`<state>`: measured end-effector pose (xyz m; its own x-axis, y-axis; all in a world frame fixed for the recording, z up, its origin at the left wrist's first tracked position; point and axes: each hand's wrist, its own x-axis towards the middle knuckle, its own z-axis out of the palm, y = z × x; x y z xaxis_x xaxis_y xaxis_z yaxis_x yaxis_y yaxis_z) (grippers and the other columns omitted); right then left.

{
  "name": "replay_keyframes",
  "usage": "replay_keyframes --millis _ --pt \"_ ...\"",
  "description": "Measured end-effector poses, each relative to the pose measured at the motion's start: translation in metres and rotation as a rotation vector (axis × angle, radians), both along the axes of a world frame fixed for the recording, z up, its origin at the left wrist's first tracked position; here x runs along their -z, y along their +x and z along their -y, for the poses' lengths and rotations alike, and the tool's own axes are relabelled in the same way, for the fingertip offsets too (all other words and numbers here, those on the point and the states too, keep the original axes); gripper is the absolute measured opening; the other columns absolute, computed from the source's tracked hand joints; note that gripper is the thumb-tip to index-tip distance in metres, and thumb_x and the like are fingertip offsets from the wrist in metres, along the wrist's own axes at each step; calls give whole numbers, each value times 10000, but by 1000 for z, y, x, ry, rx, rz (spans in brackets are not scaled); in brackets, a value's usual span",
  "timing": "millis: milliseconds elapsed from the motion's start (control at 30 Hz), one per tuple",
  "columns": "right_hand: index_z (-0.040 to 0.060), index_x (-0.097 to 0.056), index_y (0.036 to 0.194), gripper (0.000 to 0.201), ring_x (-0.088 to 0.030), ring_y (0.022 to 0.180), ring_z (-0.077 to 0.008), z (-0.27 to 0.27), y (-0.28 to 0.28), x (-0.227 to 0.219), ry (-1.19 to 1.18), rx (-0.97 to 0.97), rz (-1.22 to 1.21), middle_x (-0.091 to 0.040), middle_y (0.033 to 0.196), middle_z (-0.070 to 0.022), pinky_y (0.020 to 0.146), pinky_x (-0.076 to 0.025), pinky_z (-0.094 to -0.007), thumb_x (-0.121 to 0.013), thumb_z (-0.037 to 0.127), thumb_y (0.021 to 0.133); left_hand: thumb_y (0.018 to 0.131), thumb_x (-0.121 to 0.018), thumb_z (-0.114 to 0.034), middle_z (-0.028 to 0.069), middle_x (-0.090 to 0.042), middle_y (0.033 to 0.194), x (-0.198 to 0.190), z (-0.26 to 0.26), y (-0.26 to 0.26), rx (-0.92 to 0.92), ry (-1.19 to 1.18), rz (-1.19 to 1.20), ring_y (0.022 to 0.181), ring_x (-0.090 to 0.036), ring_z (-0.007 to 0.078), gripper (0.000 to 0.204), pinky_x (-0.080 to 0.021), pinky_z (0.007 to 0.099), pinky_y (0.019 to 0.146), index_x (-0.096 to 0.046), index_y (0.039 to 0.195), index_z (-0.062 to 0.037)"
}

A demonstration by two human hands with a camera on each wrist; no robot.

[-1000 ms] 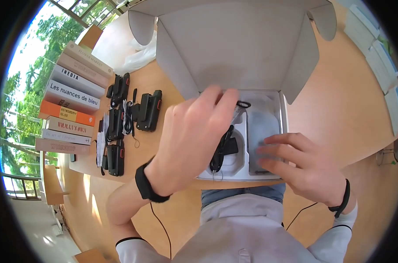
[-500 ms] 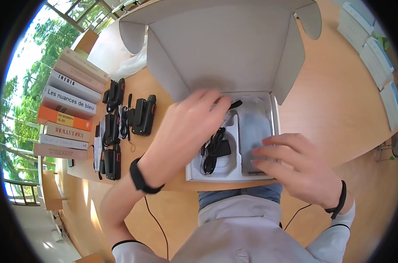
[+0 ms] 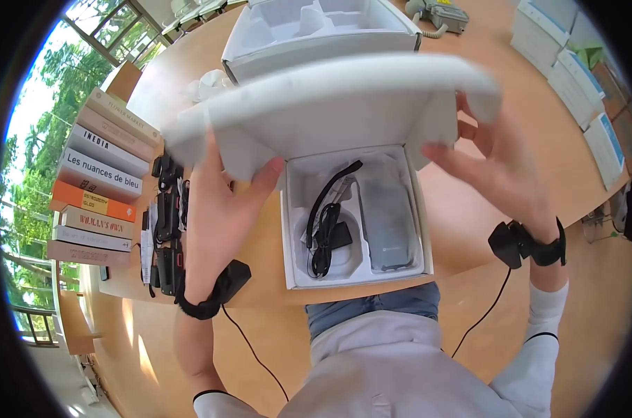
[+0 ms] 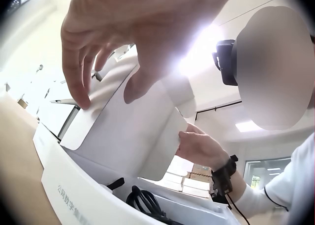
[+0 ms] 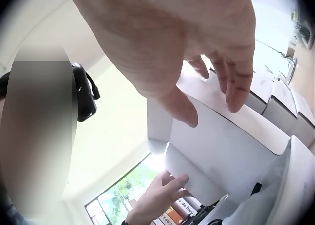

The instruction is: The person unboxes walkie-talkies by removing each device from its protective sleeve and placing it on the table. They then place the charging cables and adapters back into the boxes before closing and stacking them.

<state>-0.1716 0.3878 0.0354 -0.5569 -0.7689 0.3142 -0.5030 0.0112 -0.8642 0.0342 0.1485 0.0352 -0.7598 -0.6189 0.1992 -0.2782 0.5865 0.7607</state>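
An open white cardboard box sits at the table's near edge, its lid tilted up. My left hand holds the lid's left side, thumb on the inner face and fingers behind. At the right side, my right hand holds it likewise, the thumb inside and fingers over the outside. A white tray inside holds a black bundled cable, a black wrist strap, a small black block and a dark device in a frosted sleeve.
A row of books stands on the left. Several black handheld radios lie between it and my left hand. Behind the lid is another open white box; a telephone is at the back, with white boxes on the right.
Both hands have left the tray and moved up to the lid's two sides. The lid has tipped forward toward me, uncovering the box behind it. The strap now lies inside the tray.
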Motion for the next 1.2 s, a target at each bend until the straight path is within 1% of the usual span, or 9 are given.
replay_keyframes --millis 67,200,333,500,700,800,933,1100,1200 --pt "24 -580 1408 626 -636 1212 -226 -5 13 -3 18 -9 -67 -632 1317 -111 999 -532 -388 -810 -16 827 948 -772 -215 205 -745 1180 5 -2 10 -71 -105 149 1004 -719 280 543 -556 363 892 -569 1402 4" --pt "16 -672 1277 550 -647 1154 -296 -17 27 4 45 -37 -314 -633 1237 -143 969 -516 -371 -833 61 752 791 -783 -166 200 -681 1267 6 4 16 394 -319 -39 1166 -666 349 546 -514 395 1007 -649 1289 10" --pt "88 -692 1291 554 -669 1003 -271 -30 42 21 135 -73 -435 -583 1253 -121 865 -572 -357 -857 6 768 750 -792 -81 233 -529 1481 10 -2 36 505 -197 83 1318 -581 413 753 -490 414 1088 -544 1459 -26" --pt "67 -692 1302 557 -692 969 -237 -62 50 42 224 -119 -242 -579 1242 -121 837 -614 -336 -869 9 776 783 -438 240 225 -390 1656 29 -12 57 546 -236 244 1470 -435 446 858 -384 432 1199 -478 1585 -60" --pt "27 -578 1403 685 -697 1004 -235 -76 84 48 319 -101 197 -575 1195 -109 889 -637 -367 -901 75 801 831 -601 221 182 -418 1587 41 -5 92 585 -84 186 1391 -535 390 875 -498 445 1108 -424 1614 -126" --pt "41 -543 1417 703 -699 994 -233 -78 89 47 344 -79 291 -566 1195 -100 897 -639 -381 -889 24 805 896 -673 135 145 -514 1463 23 -24 105 466 419 339 1331 -604 301 720 -521 411 1084 -490 1562 -68" --pt "56 -518 1418 697 -718 1001 -255 -80 88 33 387 -65 598 -549 1203 -101 908 -642 -385 -852 -45 814 903 -705 124 124 -516 1329 25 -36 113 384 671 264 1196 -690 248 756 -596 359 1011 -426 1577 -74" --pt "55 -517 1424 675 -737 1048 -275 -70 103 35 425 28 413 -552 1172 -104 931 -648 -386 -825 -60 834 932 -694 104 135 -513 1315 42 -46 113 328 677 181 1121 -726 245 745 -615 355 986 -373 1581 -72" --pt "80 -535 1449 700 -739 1014 -267 -66 106 41 485 19 140 -556 1132 -109 873 -649 -365 -830 -50 827 935 -731 44 154 -586 1275 43 -45 113 357 313 219 1054 -745 247 735 -622 359 903 -387 1575 -70"
